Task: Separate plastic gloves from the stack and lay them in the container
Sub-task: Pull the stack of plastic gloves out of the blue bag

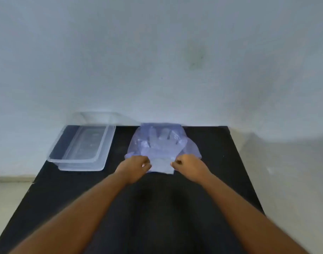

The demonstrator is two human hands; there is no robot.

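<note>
A stack of thin, clear bluish plastic gloves [161, 143] lies on the black table [157, 208] at the far middle, fingers pointing to the wall. My left hand [134, 166] pinches the left corner of the cuff edge nearest me. My right hand [189, 165] pinches the right corner of the same edge. Both fists are closed on the plastic, with a strip of cuff stretched between them. The clear plastic container [72, 162] stands at the far left of the table, apart from the gloves, and looks empty.
A pale wall [157, 61] rises right behind the table's far edge. The table's left and right edges drop off to a light floor. The container slightly overhangs the table's left corner.
</note>
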